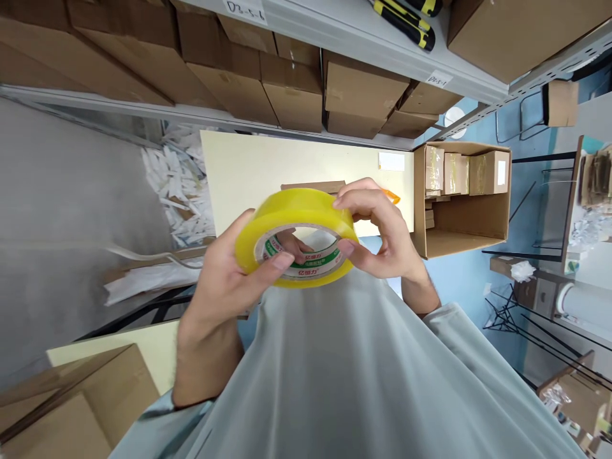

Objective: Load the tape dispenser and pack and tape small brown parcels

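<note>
I hold a yellow roll of packing tape (291, 213) in front of my chest with both hands. My left hand (224, 280) grips its left side, thumb laid across the white and green printed core. My right hand (377, 233) pinches the right edge of the roll, fingertips pressed on the outer tape surface. The roll hangs above the pale yellow table (248, 172). My grey shirt fills the lower middle of the view.
An open cardboard box (461, 223) with smaller packets stands at the table's right end. Shelves of cardboard boxes (291, 95) run along the back. A heap of white paper strips (179, 185) lies at left. Another carton (81, 401) sits at lower left.
</note>
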Available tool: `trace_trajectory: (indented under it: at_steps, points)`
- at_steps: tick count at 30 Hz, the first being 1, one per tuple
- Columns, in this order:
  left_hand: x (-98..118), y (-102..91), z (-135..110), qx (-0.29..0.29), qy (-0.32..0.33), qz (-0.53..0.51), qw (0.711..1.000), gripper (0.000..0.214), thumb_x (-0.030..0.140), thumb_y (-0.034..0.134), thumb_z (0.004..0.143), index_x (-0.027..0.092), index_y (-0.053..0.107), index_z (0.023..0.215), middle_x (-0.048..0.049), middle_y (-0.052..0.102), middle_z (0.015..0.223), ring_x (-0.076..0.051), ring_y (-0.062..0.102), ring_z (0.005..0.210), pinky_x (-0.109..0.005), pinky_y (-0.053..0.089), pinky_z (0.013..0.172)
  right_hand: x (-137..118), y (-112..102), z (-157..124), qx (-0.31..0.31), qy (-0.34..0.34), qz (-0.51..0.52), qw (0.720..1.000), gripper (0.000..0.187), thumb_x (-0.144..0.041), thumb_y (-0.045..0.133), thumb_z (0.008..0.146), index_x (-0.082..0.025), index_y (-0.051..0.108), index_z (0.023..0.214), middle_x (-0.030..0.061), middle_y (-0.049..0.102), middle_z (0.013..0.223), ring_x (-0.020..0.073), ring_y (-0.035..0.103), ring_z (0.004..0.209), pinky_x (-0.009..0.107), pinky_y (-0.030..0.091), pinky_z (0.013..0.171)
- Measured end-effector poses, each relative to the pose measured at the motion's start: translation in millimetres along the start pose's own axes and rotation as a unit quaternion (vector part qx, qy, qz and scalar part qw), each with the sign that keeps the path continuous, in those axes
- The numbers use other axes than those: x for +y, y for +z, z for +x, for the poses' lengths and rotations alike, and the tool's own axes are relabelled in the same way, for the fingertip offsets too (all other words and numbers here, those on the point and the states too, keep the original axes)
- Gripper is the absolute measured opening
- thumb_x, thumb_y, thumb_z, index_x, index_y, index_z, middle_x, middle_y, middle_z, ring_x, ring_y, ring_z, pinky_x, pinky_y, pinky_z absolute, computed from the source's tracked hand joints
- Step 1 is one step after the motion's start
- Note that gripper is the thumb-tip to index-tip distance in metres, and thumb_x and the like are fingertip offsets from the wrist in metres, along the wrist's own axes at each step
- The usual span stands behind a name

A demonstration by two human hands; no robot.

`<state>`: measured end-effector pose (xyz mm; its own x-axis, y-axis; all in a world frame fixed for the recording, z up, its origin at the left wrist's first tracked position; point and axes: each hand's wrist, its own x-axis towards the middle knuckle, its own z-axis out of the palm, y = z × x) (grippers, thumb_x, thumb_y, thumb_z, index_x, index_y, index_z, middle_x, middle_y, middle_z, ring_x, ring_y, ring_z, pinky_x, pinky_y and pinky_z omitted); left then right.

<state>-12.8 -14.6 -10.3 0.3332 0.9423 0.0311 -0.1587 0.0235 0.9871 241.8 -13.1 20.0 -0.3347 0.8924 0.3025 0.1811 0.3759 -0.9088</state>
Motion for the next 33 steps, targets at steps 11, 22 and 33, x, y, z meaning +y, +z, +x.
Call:
trace_trajectory:
  at_steps: [11,22,33]
  points:
    - [6,-12.2,1,-0.025,-0.045,-0.002,0.999,0.031,0.044,0.097,0.091,0.03,0.081,0.112,-0.0037,0.081,0.088,-0.026,0.077,0.075,-0.036,0.065,0.061,3,-3,0,-0.039,0.029,-0.044,0.998,0.056,-0.028,0.066,0.092,-0.03,0.059,0.148,0.0086,0.068,0.139,0.0201,0.07,0.103,0.034,0.065,0.077]
    - [20,-14.7,10,-0.092,-0.001,0.049,0.995,0.028,0.037,0.094,0.092,0.03,0.08,0.115,0.0005,0.079,0.086,-0.022,0.072,0.069,-0.032,0.059,0.054,-2,-8,2,-0.114,0.047,-0.122,0.985,0.071,-0.025,0.07,0.079,-0.032,0.059,0.148,0.008,0.07,0.133,0.0287,0.071,0.121,0.04,0.069,0.082]
    - [25,-14.6,14,-0.105,-0.025,0.039,0.993,0.026,0.034,0.096,0.089,0.026,0.077,0.105,0.0013,0.079,0.082,-0.019,0.071,0.066,-0.027,0.057,0.055,-4,-10,3,-0.121,-0.001,-0.108,0.987,0.065,-0.022,0.062,0.09,-0.031,0.057,0.154,0.0071,0.071,0.137,0.0236,0.069,0.121,0.032,0.068,0.078]
